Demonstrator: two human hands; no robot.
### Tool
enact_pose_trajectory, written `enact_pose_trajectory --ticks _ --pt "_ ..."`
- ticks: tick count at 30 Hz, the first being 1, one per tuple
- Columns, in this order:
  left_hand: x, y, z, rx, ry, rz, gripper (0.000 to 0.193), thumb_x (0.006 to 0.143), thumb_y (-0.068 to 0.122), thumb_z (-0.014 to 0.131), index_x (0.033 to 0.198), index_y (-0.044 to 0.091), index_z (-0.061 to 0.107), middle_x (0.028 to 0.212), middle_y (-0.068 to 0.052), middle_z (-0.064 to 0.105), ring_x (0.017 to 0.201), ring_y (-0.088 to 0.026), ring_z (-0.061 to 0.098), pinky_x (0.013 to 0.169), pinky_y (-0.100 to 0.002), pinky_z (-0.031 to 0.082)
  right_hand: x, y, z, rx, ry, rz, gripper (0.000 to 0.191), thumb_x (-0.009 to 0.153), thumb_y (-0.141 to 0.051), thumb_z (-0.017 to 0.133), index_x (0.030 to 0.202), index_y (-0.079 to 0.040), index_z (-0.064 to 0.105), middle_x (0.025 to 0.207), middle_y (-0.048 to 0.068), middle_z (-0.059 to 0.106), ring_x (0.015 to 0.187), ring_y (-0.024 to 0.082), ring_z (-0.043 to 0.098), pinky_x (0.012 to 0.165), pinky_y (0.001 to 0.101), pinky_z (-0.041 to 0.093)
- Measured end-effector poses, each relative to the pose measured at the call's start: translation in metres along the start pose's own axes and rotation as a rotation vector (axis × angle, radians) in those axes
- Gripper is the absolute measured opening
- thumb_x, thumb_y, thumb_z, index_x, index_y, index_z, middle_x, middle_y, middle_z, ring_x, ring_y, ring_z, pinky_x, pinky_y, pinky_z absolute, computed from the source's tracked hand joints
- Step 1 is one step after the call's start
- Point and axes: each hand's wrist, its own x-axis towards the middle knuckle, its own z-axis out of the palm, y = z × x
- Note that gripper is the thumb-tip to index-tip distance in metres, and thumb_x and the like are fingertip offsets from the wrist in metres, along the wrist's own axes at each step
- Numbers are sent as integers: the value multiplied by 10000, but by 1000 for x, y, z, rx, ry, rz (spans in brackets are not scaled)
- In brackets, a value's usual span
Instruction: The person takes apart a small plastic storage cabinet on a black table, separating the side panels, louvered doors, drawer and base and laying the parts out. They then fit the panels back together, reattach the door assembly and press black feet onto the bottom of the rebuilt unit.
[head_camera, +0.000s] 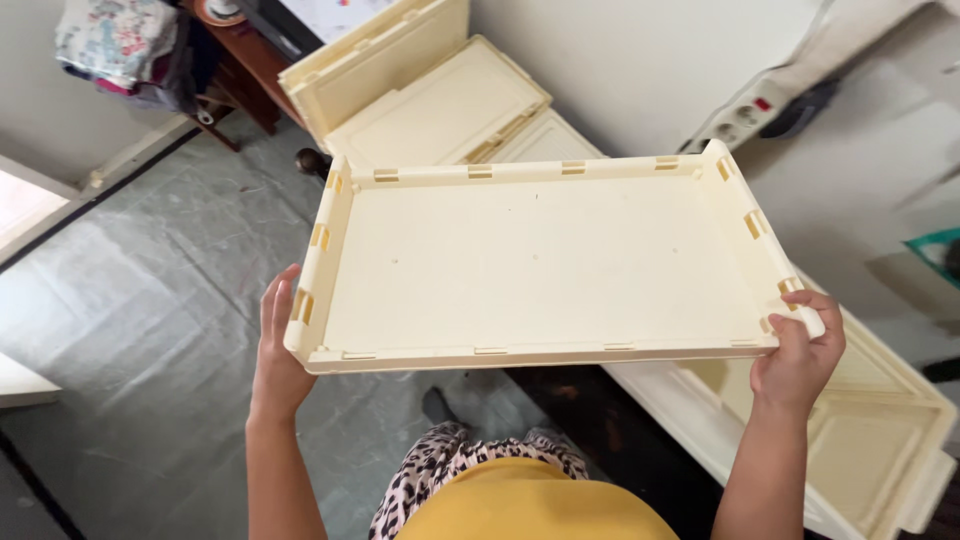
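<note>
Cream plastic fills most of what we see: a shallow rectangular tray (540, 265) held level in front of us, above the floor, its open side facing up and its inside bare. Small tan slots run along its low walls.

Our left hand (277, 350) grips the tray at its near left corner, fingers pressed up against the outside of the short wall and the palm under the edge. Our right hand (800, 350) holds the near right corner, fingers curled over the rim so that it is closed around the wall. Both hands are closed on the tray, one at each end of the near long side.

Beyond the tray, more cream plastic panels (430, 100) of the same kind lie stacked and leaning near a white wall. Another such panel (880, 440) lies low at our right, just below our right wrist. A white power strip (745, 115) lies to the right of the far edge of the tray. The grey floor (150, 300) spreads out at the left, and a dark wooden desk (245, 70) with bundled cloth (115, 40) beside it stands in the far left corner.
</note>
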Motion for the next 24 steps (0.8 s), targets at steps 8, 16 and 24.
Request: enact_pose_trajectory --ticks 8,16,24 --pt "25 -61 -41 98 8 -12 454 795 -3 762 1216 78 613 1534 -161 501 1291 -359 529 1027 -421 522 1 54 64 -58 -53 94 343 848 133 533 1140 -5 649 1170 93 652 1039 152 629 921 245 503" --pt "45 -97 -58 -1 -31 86 340 770 92 781 998 61 531 1467 -190 586 1466 -445 470 1195 -520 388 40 56 112 -289 -254 338 340 927 45 518 1227 -42 653 1168 52 656 1011 121 618 857 252 502" --pt "74 -159 -12 -665 177 30 852 592 674 880 1030 75 460 948 -51 533 941 -183 552 976 -391 486 84 80 179 -478 -287 432 354 1106 -272 449 1398 -120 582 1194 34 641 1007 124 604 791 307 506"
